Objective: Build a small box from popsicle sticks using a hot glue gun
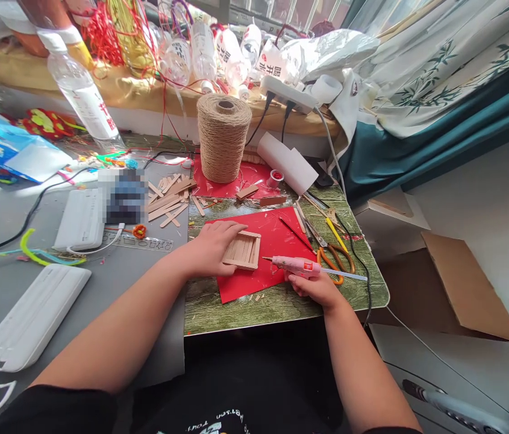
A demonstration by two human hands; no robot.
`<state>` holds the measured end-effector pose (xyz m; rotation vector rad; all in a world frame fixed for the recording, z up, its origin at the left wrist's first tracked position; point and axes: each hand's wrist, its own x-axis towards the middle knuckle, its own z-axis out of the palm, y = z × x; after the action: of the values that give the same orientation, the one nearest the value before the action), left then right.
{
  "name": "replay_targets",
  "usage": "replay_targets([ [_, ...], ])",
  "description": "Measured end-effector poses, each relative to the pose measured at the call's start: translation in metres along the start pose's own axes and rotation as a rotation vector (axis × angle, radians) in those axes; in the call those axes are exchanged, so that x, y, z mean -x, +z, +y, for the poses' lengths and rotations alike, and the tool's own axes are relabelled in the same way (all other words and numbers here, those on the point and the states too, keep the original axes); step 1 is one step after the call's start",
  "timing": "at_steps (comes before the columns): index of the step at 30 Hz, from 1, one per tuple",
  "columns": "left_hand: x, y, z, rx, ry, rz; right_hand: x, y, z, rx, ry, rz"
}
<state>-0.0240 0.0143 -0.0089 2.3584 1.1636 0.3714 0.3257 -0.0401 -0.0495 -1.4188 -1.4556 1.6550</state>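
My left hand (212,248) grips the left side of a small square frame (245,251) made of wooden craft sticks, thumb at the near edge and fingers at the far one. The stick frame rests on a sheet of red card (276,238). In my right hand (315,288) is a pink hot glue gun (297,265), its nozzle pointing left, close to the frame's right edge. A clear glue stick (344,274) juts out of its back end. Part of the frame is hidden beneath my left fingers.
A big spool of twine (224,138) stands behind the card. Loose craft sticks (170,199) are heaped to the left. Scissors (326,244) with orange handles lie right of the card. White power banks (32,316) sit on the grey mat; bottles (85,96) line the back.
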Motion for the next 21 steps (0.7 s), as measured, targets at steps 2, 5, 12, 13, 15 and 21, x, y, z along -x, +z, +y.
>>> replay_targets([
  [2, 0.000, -0.007, 0.000, 0.008, 0.026, 0.000, -0.001, -0.004, 0.002, -0.081, 0.015, -0.019],
  [5, 0.001, -0.026, -0.011, -0.022, -0.069, 0.149, -0.003, -0.007, 0.003, -0.241, 0.004, -0.010],
  [12, 0.012, -0.054, -0.068, -0.310, -0.742, 0.291, -0.006, -0.004, -0.003, -0.349, -0.046, 0.007],
  [13, 0.012, -0.054, -0.075, -0.308, -0.774, 0.261, -0.006, -0.004, -0.003, -0.352, -0.053, 0.005],
  [15, 0.011, -0.050, -0.086, -0.277, -0.805, 0.247, -0.007, -0.005, -0.003, -0.353, -0.056, 0.003],
  [21, 0.007, -0.047, -0.081, -0.261, -0.725, 0.326, -0.008, -0.001, -0.005, -0.353, -0.078, 0.055],
])
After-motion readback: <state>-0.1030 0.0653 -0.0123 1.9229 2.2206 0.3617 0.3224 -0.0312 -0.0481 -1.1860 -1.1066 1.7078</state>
